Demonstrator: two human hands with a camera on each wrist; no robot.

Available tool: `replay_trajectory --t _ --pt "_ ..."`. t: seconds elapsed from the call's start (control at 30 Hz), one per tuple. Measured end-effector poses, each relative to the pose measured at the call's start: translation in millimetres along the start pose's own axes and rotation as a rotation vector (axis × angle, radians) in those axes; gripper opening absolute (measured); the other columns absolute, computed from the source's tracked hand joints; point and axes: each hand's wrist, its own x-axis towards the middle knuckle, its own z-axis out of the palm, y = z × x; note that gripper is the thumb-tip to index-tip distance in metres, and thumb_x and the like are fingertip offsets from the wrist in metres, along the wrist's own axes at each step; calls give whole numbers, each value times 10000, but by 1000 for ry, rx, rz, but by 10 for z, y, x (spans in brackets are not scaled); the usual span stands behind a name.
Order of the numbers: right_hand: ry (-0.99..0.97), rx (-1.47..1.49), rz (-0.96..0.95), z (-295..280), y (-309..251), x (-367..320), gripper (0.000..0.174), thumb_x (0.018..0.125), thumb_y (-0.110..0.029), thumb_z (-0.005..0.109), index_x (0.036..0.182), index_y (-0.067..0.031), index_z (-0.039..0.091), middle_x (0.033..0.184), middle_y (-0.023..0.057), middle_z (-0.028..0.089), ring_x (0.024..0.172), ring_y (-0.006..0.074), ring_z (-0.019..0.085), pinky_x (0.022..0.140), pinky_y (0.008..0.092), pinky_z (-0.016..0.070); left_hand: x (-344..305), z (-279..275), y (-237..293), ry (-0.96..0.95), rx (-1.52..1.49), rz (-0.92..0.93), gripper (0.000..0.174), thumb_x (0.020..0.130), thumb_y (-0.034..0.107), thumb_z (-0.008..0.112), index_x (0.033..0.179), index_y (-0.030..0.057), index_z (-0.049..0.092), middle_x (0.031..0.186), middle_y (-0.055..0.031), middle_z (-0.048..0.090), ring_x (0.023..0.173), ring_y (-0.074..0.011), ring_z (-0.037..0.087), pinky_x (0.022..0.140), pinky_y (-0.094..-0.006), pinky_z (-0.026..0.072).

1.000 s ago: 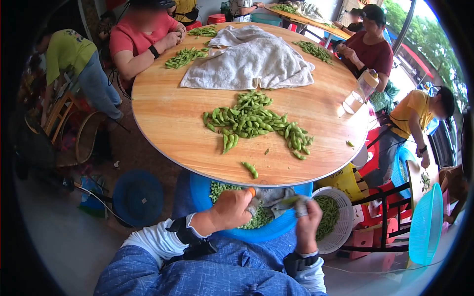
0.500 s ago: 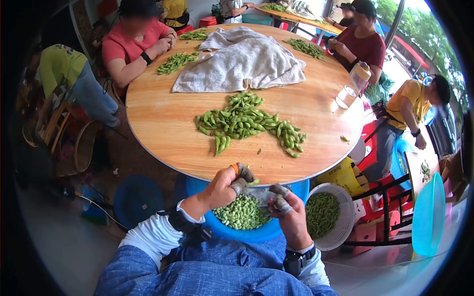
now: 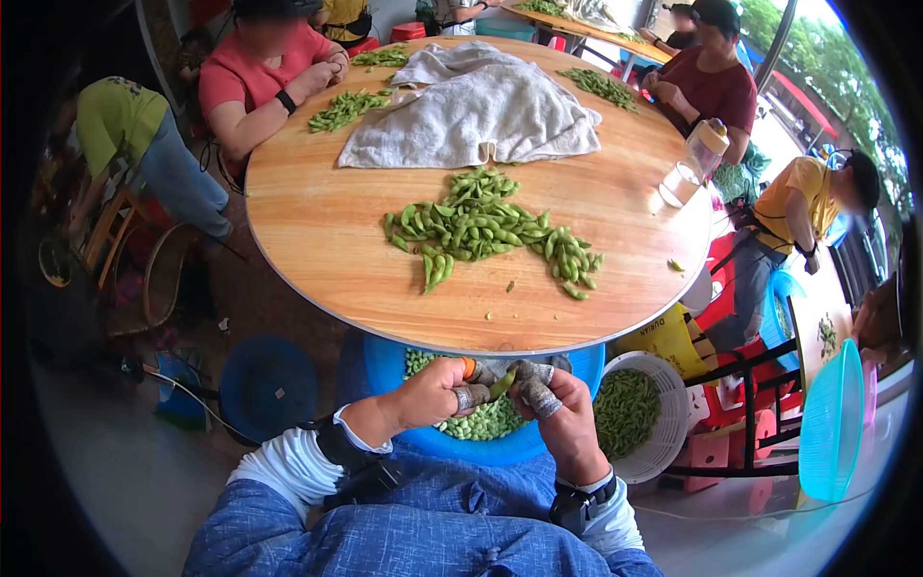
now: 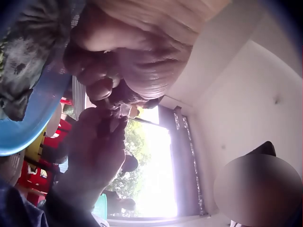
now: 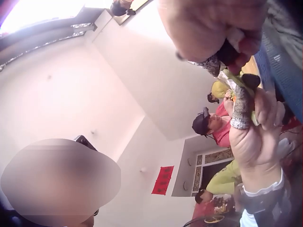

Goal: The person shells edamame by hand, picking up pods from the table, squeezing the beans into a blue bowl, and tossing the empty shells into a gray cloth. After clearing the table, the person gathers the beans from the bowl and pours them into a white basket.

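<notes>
Pod partly hidden by hands (image 3: 497,396)

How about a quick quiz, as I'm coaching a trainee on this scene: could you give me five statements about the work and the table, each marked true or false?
1. The left hand and right hand grip one green pod. True.
2. The blue basin holds pale green beans. True.
3. The cloth on the table is dark red. False: it is whitish.
4. The white basket holds nothing. False: it holds green pods.
5. The pod pile lies beyond the cloth from the hands. False: it lies on their side.
</notes>
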Motion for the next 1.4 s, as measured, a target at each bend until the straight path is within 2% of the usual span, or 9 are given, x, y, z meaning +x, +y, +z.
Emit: replay_trajectory --t 0.33,0.67,0.77,0.9,1.0,1.1,1.2,1.3,1.4 --pt "-44 -50 77 -46 -37 -40 178 811 -192 562 890 -36 595 747 -32 584 621 18 457 518 163 330 20 -69 11 -33 285 -40 141 821 111 523 902 0 552 708 49 491 632 -25 409 552 -178 345" --pt "-50 12 70 -6 -56 -59 157 802 -22 527 949 23 560 879 16 590 794 77 528 724 212 420 61 -157 -57 -175 345 7 172 821 128 526 913 -15 546 778 -2 542 723 -44 433 654 -211 385" --pt "25 5 35 17 -20 -48 154 807 -39 528 946 19 561 869 15 592 779 74 526 707 208 419 57 -38 -70 28 584 166 173 762 127 532 861 -15 535 635 -86 550 577 -151 514 542 -307 407" --pt "38 -14 86 1 39 -35 151 802 -111 543 901 -3 579 759 7 584 641 59 496 574 183 372 -61 83 -33 219 1299 297 197 762 172 544 842 -7 530 699 -186 556 616 -365 533 500 -409 411" --pt "-37 54 147 -65 80 -29 170 792 -149 565 886 -10 584 719 11 576 593 64 481 531 185 351 -53 45 -138 243 1271 389 146 765 129 524 837 3 536 666 -159 550 586 -326 542 502 -380 409" --pt "-78 185 58 -64 196 -21 208 780 -176 590 900 -7 579 747 20 577 619 77 488 545 197 362 43 -13 -300 200 799 533 215 722 85 522 922 5 532 598 -122 523 554 -267 537 533 -331 430" --pt "-100 277 -53 -5 289 21 225 788 -174 585 943 -11 571 808 14 587 673 68 504 593 192 385 8 67 -170 199 455 411 112 822 122 472 848 31 532 573 -37 461 513 -138 470 480 -262 356" --pt "-157 305 -94 -73 411 82 244 790 -170 582 974 -12 560 874 19 587 734 79 521 642 202 405 45 159 -345 267 -323 96 161 863 156 414 827 55 535 557 7 404 477 -84 366 460 -223 299" --pt "-170 350 -80 -101 474 118 259 772 -187 600 961 -15 559 865 32 584 722 104 526 634 222 419 47 86 -420 36 -646 44 149 844 118 408 899 65 536 566 31 401 474 -53 315 441 -202 266"
